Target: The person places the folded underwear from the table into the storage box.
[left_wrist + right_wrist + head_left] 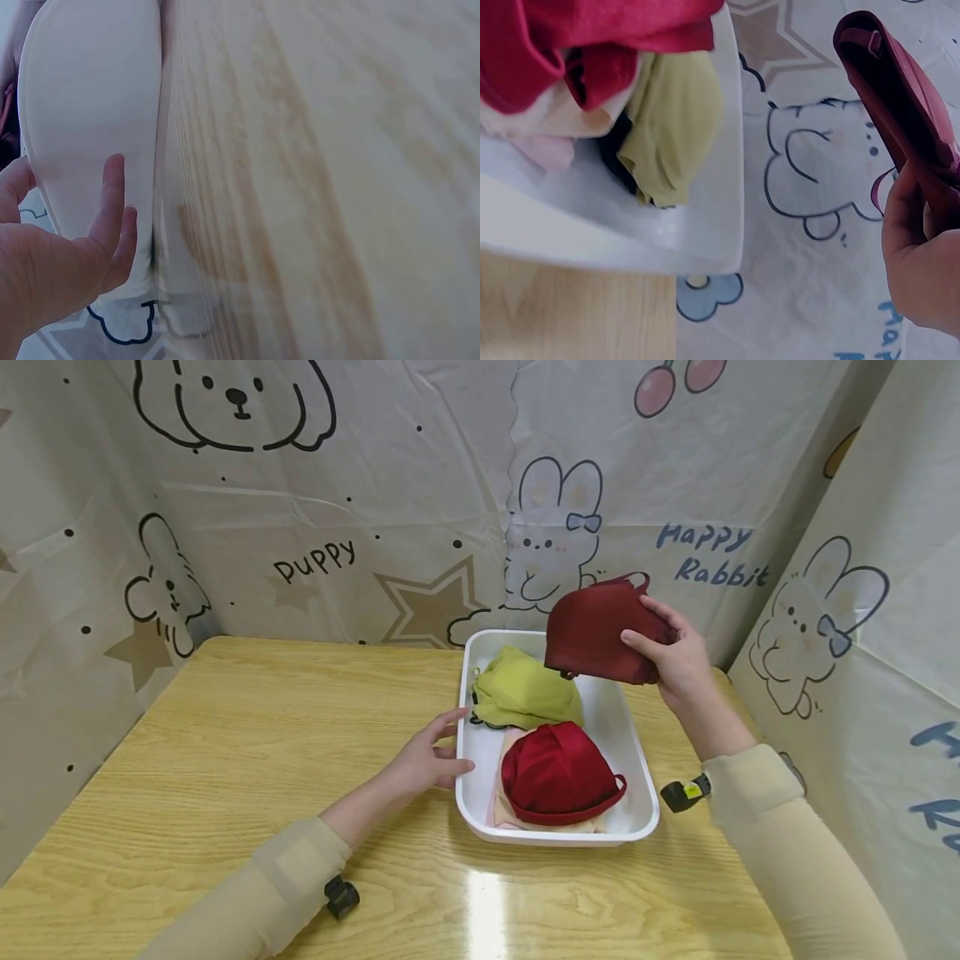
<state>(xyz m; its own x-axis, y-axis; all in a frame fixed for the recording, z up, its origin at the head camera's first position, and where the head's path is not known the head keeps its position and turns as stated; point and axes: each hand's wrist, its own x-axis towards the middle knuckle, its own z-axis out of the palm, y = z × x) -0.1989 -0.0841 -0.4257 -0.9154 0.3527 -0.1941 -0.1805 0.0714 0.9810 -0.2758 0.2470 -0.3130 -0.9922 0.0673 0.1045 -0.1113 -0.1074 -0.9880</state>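
Observation:
My right hand (pixel 684 664) pinches a dark red folded bra (pixel 600 631) at its right edge, thumb on the near side, and holds it above the far end of a white plastic bin (pixel 641 760). In the right wrist view the folded bra (pixel 919 97) shows its inner fold and a strap slider. My left hand (pixel 431 756) is at the bin's left side, fingers loosely spread by the outer wall and rim. Inside the bin, a yellow-green folded bra (pixel 525 689) lies behind a bright red one (pixel 558 772). A pale peach piece (pixel 506 806) shows partly underneath the red one.
The bin stands on a wood-grain table (pixel 300 735). A printed cloth (pixel 420 485) with cartoon animals hangs behind the table and along both sides. Dark wrist cameras (pixel 342 897) are strapped at both cuffs.

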